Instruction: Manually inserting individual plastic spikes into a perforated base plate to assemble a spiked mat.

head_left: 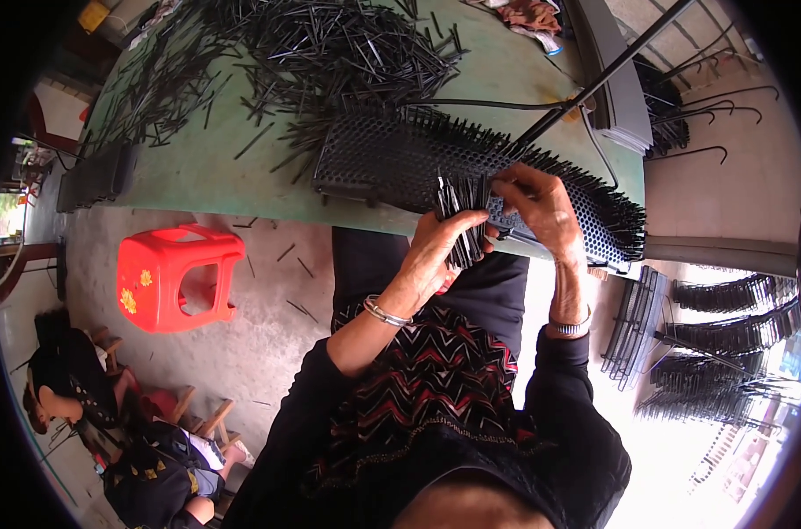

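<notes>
My left hand [429,249] is closed around an upright bundle of thin black sticks [458,203], in front of the table's near edge. Just to its right, my right hand [548,212] bends over a long black perforated rack [378,154]. Its thumb and fingers are drawn together in a pinch near the rack's holes; whatever lies between the fingertips is too small to make out. Rows of black sticks stand up along the rack's far side and right end. The rack lies along the front of the green table [185,181], partly hidden by my hands.
A big heap of loose black sticks [330,53] covers the table behind the rack. A dark metal rod [594,88] slants over it. Flat grey panels [608,79] stand at the right. A red stool [145,282] is on the floor at left, near seated people [154,458].
</notes>
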`<action>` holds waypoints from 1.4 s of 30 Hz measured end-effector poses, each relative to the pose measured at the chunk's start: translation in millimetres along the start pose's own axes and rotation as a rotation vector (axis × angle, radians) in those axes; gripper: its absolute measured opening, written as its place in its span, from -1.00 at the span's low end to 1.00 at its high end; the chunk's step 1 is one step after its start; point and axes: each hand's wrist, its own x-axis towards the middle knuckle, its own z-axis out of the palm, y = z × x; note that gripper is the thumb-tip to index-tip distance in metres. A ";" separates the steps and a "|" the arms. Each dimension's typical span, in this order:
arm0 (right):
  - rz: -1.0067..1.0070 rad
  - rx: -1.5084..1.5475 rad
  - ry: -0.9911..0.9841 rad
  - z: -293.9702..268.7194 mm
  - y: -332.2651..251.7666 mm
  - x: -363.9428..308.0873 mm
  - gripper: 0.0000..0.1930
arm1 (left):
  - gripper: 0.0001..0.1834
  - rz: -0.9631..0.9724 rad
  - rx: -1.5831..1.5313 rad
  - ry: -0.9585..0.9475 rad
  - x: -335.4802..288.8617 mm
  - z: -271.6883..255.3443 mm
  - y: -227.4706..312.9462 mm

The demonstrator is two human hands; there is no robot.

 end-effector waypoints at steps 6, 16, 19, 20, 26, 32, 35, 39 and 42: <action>0.035 0.195 0.022 -6.7 3.4 -1.8 -0.89 | -0.78 0.003 -0.012 -0.017 3.5 4.1 -0.5; -0.300 -0.063 0.658 8.5 27.8 26.8 -0.95 | -0.83 0.014 -0.038 -0.011 9.5 1.0 -7.6; -0.268 -0.156 0.632 15.5 36.2 30.5 -0.95 | -0.83 0.014 -0.025 0.005 8.6 0.5 -7.6; -0.252 -0.239 0.561 16.6 43.3 30.4 -0.95 | -0.83 0.015 -0.025 0.004 9.4 -0.6 -7.8; -0.292 -0.564 0.423 15.8 39.7 31.9 -0.86 | -0.82 -0.014 -0.059 -0.036 10.0 -0.3 -5.5; 0.022 0.041 -0.033 -8.1 11.0 -2.5 -0.80 | -0.81 0.007 -0.058 -0.034 10.6 -1.3 -8.1; -0.005 0.134 -0.027 -3.9 12.3 -9.9 -0.88 | -0.80 -0.006 -0.044 -0.022 11.5 -1.2 -10.6; -0.058 0.153 0.276 -8.1 11.8 -6.3 -0.92 | -0.80 -0.061 -0.074 -0.004 4.5 6.1 -2.8; -0.186 0.058 0.562 -6.2 13.9 7.4 -0.92 | -0.80 -0.070 -0.059 0.021 4.1 6.1 -3.5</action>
